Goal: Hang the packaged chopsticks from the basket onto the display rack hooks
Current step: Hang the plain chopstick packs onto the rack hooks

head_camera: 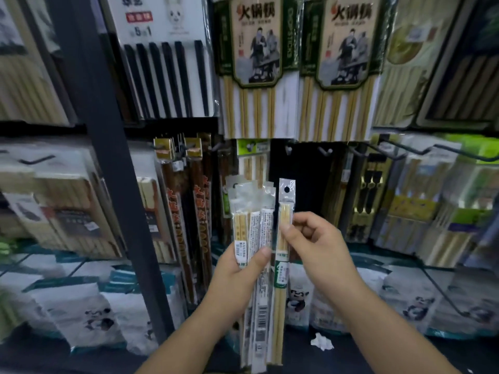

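Gripping a fanned bundle of clear-sleeved pale bamboo chopstick packets (251,225) in the left hand (237,268), pinching one separated packet (285,211) in the right hand (316,244), below seemingly bare black wire hooks (324,151); none of these hanging yet.

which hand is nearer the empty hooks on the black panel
Right. The right hand, pinching one pack, is below the empty hooks; the left hand, gripping the other packs, is lower, further left.

Pack bundle (253,228): upright in your left grip (237,271) | single pack (285,209): upright, hole topmost, pinched by your right grip (313,238)
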### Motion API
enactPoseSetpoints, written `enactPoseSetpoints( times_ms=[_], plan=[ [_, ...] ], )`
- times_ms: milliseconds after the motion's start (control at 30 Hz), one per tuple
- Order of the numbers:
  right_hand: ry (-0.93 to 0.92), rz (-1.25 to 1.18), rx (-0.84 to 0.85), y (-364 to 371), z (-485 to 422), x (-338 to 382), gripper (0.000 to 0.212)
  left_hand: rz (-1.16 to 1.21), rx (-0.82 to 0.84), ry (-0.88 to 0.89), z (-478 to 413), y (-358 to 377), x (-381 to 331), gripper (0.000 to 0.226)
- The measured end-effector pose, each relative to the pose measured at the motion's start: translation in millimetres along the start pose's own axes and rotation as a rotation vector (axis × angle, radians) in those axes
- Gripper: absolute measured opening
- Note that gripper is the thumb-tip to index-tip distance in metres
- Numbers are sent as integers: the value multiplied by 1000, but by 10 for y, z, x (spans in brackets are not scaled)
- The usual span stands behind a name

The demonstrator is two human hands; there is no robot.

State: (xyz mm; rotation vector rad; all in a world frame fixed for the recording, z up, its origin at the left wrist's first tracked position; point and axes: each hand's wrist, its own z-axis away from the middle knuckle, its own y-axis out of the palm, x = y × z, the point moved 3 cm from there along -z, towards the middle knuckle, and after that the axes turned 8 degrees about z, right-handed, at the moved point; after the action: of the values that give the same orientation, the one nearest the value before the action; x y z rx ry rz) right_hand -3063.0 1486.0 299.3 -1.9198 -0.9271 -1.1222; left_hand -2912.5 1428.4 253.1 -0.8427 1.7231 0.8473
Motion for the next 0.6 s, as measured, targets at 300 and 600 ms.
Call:
enactPoseSetpoints(
  times_ms=[300,600],
  plan=[
    [-94,26,-121,-143,-414,456,22,1,-31,45,-166,-15,-222,29],
    [-8,10,-110,-127,-455,391,26,-3,-35,52,-173,-33,-288,33]
  ],
)
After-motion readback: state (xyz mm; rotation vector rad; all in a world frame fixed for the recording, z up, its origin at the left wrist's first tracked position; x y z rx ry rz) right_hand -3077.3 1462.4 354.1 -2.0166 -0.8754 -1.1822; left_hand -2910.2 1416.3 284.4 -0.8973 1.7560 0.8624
